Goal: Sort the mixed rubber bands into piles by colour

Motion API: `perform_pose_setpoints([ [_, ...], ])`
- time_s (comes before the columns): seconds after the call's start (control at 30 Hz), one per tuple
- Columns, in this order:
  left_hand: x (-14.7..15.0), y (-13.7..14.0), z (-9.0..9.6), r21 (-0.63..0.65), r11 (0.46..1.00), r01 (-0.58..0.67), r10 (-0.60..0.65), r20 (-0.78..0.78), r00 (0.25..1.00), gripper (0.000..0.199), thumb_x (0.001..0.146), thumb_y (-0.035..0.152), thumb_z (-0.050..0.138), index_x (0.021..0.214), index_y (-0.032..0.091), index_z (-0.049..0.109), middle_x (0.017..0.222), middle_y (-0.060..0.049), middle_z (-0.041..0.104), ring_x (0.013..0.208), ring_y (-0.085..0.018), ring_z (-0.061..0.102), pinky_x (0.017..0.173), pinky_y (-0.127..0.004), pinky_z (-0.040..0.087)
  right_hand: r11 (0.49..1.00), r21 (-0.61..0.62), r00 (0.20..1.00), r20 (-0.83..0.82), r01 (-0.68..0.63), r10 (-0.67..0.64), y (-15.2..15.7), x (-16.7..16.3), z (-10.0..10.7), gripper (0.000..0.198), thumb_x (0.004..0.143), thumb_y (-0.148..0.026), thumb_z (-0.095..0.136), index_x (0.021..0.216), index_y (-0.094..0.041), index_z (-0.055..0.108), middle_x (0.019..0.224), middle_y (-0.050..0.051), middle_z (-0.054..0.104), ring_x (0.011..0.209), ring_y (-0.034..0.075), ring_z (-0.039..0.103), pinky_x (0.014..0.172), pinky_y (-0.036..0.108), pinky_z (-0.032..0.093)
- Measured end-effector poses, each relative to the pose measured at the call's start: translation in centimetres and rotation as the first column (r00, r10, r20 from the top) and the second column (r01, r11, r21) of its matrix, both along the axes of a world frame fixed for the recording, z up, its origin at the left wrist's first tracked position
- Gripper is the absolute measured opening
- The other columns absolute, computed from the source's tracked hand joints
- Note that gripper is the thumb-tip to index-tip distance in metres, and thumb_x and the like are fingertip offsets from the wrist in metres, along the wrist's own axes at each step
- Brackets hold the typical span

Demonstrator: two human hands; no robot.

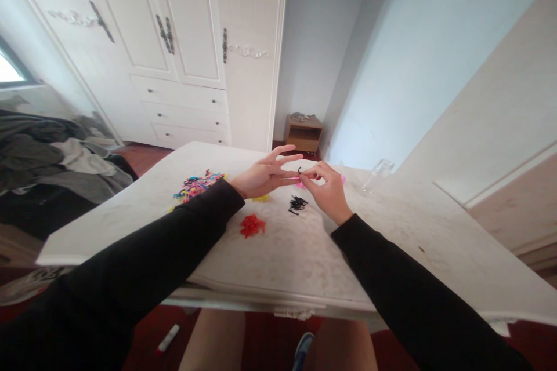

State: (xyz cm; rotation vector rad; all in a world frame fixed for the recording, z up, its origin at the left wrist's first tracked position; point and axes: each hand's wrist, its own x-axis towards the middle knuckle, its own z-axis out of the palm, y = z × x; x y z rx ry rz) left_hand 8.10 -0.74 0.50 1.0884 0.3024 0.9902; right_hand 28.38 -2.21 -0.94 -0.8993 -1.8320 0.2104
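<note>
My left hand (261,177) reaches over the table, two fingers raised and spread, its other fingertips meeting those of my right hand (322,186). A small black rubber band (299,170) curls up where the fingertips meet, pinched there. Its lower part is hidden by the fingers. Just below lies a pile of black bands (298,203). Nearer me is a red pile (252,225). Some yellow pieces (260,198) show under my left hand, and pink ones (343,179) show behind my right. A mixed multicoloured heap (198,185) lies left of my left wrist, partly covered by the sleeve.
The white table (278,269) carries a clear glass bottle (378,174) lying toward the back right. A white wardrobe (250,90) and a small wooden cabinet (303,132) stand beyond. Clothes (65,156) are heaped on the left. A white marker-like tube (169,338) is on the floor.
</note>
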Motion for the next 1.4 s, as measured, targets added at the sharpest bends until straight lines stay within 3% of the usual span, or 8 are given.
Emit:
perform_pose_setpoints([
  [0.2, 0.0, 0.2, -0.2, 0.013, 0.999, 0.04, -0.041, 0.007, 0.999, 0.067, 0.067, -0.006, 0.057, 0.126, 0.026, 0.062, 0.148, -0.01, 0.053, 0.11, -0.024, 0.07, 0.111, -0.053, 0.042, 1.0, 0.009, 1.0, 0.001, -0.013, 0.013, 0.0, 0.0, 0.0, 0.011, 0.087, -0.027, 0.069, 0.078, -0.023, 0.071, 0.078, 0.002, 0.064, 0.077, 0.018, 0.058, 0.074, 0.034, 0.047],
  [0.37, 0.2, 0.7, -0.2, -0.029, 1.0, -0.003, 0.003, -0.017, 1.0, 0.025, 0.082, 0.014, 0.062, 0.105, 0.015, 0.072, 0.126, -0.013, 0.068, 0.113, -0.025, 0.066, 0.106, -0.046, 0.047, 1.0, -0.005, 1.0, -0.002, -0.022, 0.022, 0.1, 0.1, 0.0, 0.012, 0.088, -0.031, 0.069, 0.08, -0.023, 0.071, 0.085, 0.003, 0.068, 0.078, 0.018, 0.058, 0.074, 0.034, 0.047],
  [0.5, 0.5, 1.1, -0.7, 0.053, 0.993, -0.104, 0.109, -0.125, 0.986, 0.015, 0.082, 0.025, 0.072, 0.091, 0.013, 0.075, 0.103, -0.01, 0.072, 0.099, -0.02, 0.069, 0.097, -0.038, 0.051, 1.0, -0.002, 1.0, 0.01, -0.017, 0.017, 0.1, 0.1, 0.1, 0.013, 0.088, -0.032, 0.068, 0.08, -0.023, 0.071, 0.076, 0.001, 0.062, 0.074, 0.018, 0.056, 0.071, 0.033, 0.046],
  [0.67, 0.7, 1.3, -1.3, 0.187, 0.96, -0.209, 0.244, -0.188, 0.951, 0.021, 0.07, 0.024, 0.084, 0.085, 0.014, 0.074, 0.088, -0.004, 0.071, 0.081, -0.013, 0.066, 0.084, -0.029, 0.051, 1.0, 0.008, 1.0, 0.015, -0.024, 0.024, 0.0, 0.0, 0.2, 0.013, 0.088, -0.028, 0.067, 0.077, -0.022, 0.069, 0.075, 0.001, 0.061, 0.073, 0.017, 0.056, 0.071, 0.033, 0.046],
  [0.9, 0.5, 1.7, -1.5, 0.364, 0.89, -0.276, 0.357, -0.177, 0.917, 0.03, 0.069, 0.022, 0.084, 0.094, 0.016, 0.067, 0.082, 0.0, 0.069, 0.076, -0.011, 0.063, 0.076, -0.026, 0.047, 1.0, -0.021, 1.0, 0.024, -0.008, 0.008, -0.1, -0.1, 0.2, 0.014, 0.087, -0.027, 0.067, 0.074, -0.022, 0.066, 0.075, 0.001, 0.061, 0.073, 0.017, 0.055, 0.071, 0.033, 0.045],
  [1.03, 0.5, 1.7, -1.3, 0.487, 0.817, -0.31, 0.456, -0.215, 0.863, 0.026, 0.069, 0.017, 0.079, 0.083, 0.016, 0.058, 0.072, 0.002, 0.063, 0.069, -0.01, 0.058, 0.07, -0.024, 0.044, 1.0, -0.005, 0.998, 0.062, -0.011, 0.011, 0.0, -0.2, 0.4, 0.016, 0.086, -0.022, 0.065, 0.071, -0.022, 0.062, 0.073, 0.001, 0.058, 0.074, 0.018, 0.054, 0.071, 0.034, 0.042],
  [1.3, -2.0, 4.6, -1.1, 0.506, 0.672, -0.541, 0.676, -0.12, 0.727, 0.032, 0.067, 0.005, 0.066, 0.078, 0.021, 0.04, 0.066, 0.006, 0.06, 0.065, -0.008, 0.059, 0.066, -0.022, 0.043, 0.987, 0.011, 0.986, -0.055, 0.159, -0.158, 1.2, 1.9, 1.2, 0.014, 0.08, -0.015, 0.062, 0.067, -0.02, 0.059, 0.074, 0.0, 0.058, 0.073, 0.016, 0.054, 0.068, 0.031, 0.039],
  [1.4, -1.4, 4.5, -1.6, 0.495, 0.686, -0.534, 0.66, -0.115, 0.742, 0.033, 0.068, 0.008, 0.067, 0.078, 0.021, 0.038, 0.066, 0.006, 0.061, 0.063, -0.008, 0.058, 0.063, -0.021, 0.042, 0.995, 0.009, 0.995, -0.014, 0.102, -0.101, 1.2, 1.7, 0.9, 0.014, 0.081, -0.014, 0.061, 0.068, -0.019, 0.059, 0.073, 0.0, 0.056, 0.073, 0.016, 0.054, 0.07, 0.031, 0.039],
])
